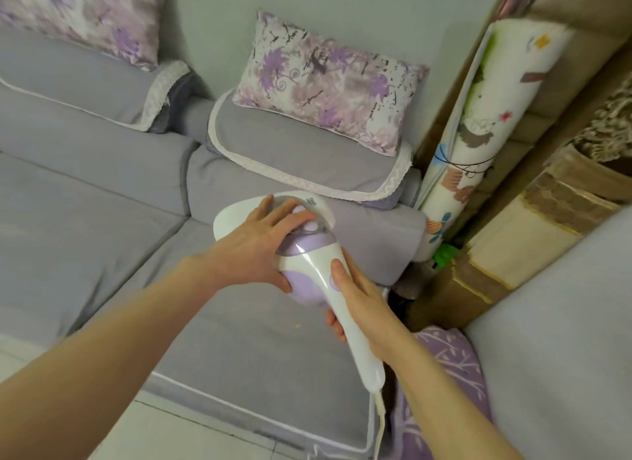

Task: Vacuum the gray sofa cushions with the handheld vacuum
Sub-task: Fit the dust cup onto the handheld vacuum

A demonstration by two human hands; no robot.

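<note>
Evidently the cleaning pass is in hand. The vacuum (302, 251) sits nose-forward over the gray seat cushion (239, 350), its front end up against the low gray cushion (369, 227) in the corner. Whether the head actually touches the fabric is hidden beneath the body.

The right hand (359, 305) is wrapped round the white handle, fingers curling underneath and the thumb lying straight along the top, its tip just beside a purple button. The left hand (256, 244) spans the body, with its fingers draped over the clear dome and its thumb pressed against the purple side (a steadying clasp rather than a tight one, I judge).

The next move probably calls for drawing the vacuum back along the seat in an even stroke, keeping the head flat. The cord (378, 425) trailing from the handle's end will need enough slack to follow.

By count there is one vacuum, one cord and two hands on it. There are also two flowered pillows (328, 93) against the wall and two lace-edged covers (301, 155) over the back cushions. One rolled mat (478, 124) stands at the right.
</note>
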